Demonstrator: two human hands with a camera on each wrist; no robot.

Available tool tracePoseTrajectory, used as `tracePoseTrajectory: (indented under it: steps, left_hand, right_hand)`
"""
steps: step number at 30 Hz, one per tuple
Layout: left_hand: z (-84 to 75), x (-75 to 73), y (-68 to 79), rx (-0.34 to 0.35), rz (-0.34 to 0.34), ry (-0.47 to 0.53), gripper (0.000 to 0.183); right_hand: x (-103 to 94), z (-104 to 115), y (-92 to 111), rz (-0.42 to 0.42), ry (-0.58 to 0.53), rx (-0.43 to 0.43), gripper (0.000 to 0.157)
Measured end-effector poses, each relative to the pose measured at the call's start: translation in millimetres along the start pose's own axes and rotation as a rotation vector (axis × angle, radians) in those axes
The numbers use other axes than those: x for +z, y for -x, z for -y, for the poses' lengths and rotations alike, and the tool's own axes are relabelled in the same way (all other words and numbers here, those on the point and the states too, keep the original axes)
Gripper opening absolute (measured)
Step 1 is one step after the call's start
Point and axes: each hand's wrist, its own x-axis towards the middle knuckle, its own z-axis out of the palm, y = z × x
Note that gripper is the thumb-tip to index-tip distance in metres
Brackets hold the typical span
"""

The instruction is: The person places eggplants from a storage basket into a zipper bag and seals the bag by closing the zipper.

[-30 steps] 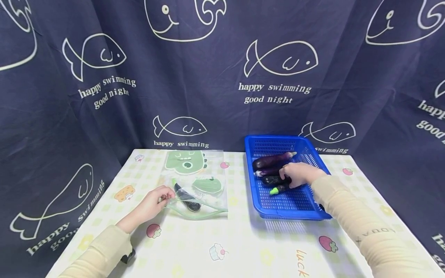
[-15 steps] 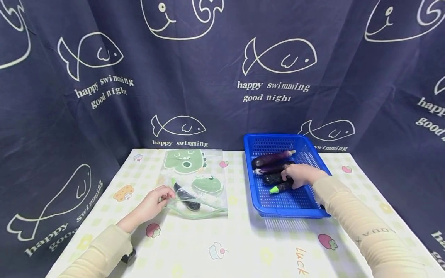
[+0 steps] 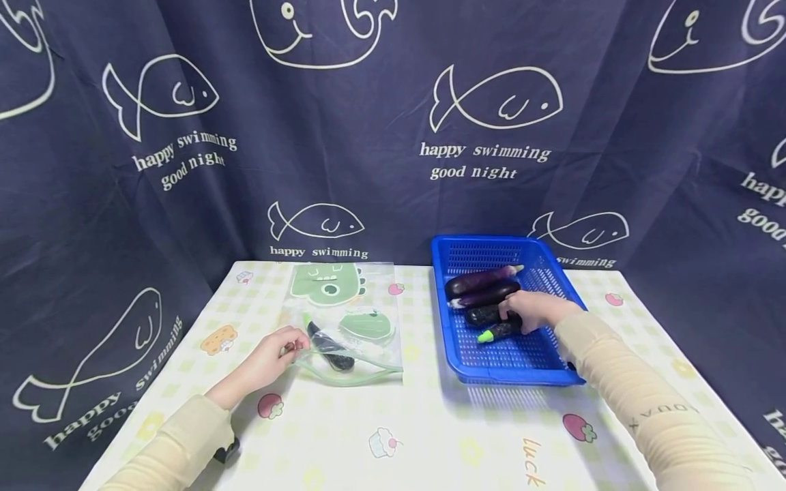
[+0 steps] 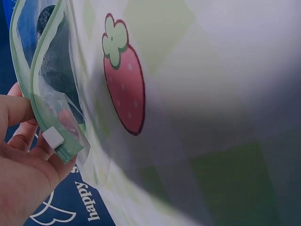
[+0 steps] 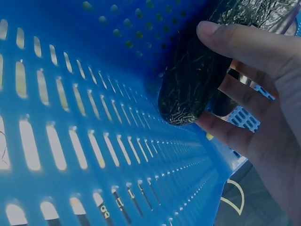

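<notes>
In the head view my left hand (image 3: 274,352) pinches the corner of a clear zip bag (image 3: 367,327) with green prints; its mouth gapes toward me. A dark eggplant with a light green stem (image 3: 328,344) lies in the bag. The left wrist view shows a white slider (image 4: 53,137) at the pinched corner. My right hand (image 3: 535,310) reaches into a blue basket (image 3: 522,376). Its thumb and fingers grip a dark eggplant (image 5: 188,84) wrapped in shiny film, whose bright green stem (image 3: 486,336) points left. Another black eggplant (image 3: 482,315) lies beside it.
Behind these, two purple eggplants (image 3: 485,294) lie in the basket's far half. A patterned cloth covers the table (image 3: 430,436), and a dark blue curtain (image 3: 393,136) rises at its back. A small black object (image 3: 226,450) is partly hidden by my left sleeve.
My right hand has shifted slightly right within the basket, and the green-stemmed eggplant has shifted a little with it. My left hand stays at the bag. The head view has tilted slightly.
</notes>
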Motion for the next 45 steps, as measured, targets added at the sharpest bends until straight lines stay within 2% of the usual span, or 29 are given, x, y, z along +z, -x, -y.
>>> tracePoseTrajectory:
  steps: [14,19,30,36,45]
  left_hand:
    - [2.0,-0.2,-0.5,-0.039,0.026,0.005,0.024]
    - [2.0,-0.6,-0.4,-0.038,0.025,0.01,0.024]
    - [1.2,-0.9,-0.5,-0.047,0.023,0.015,0.023]
    - [2.3,-0.6,0.2,-0.042,0.022,0.021,0.023]
    - [0.3,-1.9,1.3,-0.025,0.016,0.029,0.024]
  right_hand:
    - [-7.4,5.4,-1.6,0.037,-0.025,0.006,0.037]
    - [-11.5,6.7,-2.8,0.009,-0.008,-0.027,0.037]
    - [-22.6,12.3,-6.4,0.014,-0.008,-0.003,0.039]
    - [-28.2,13.3,-2.9,-0.016,0.005,-0.021,0.038]
    - [-41.5,16.6,2.0,-0.041,0.016,0.001,0.039]
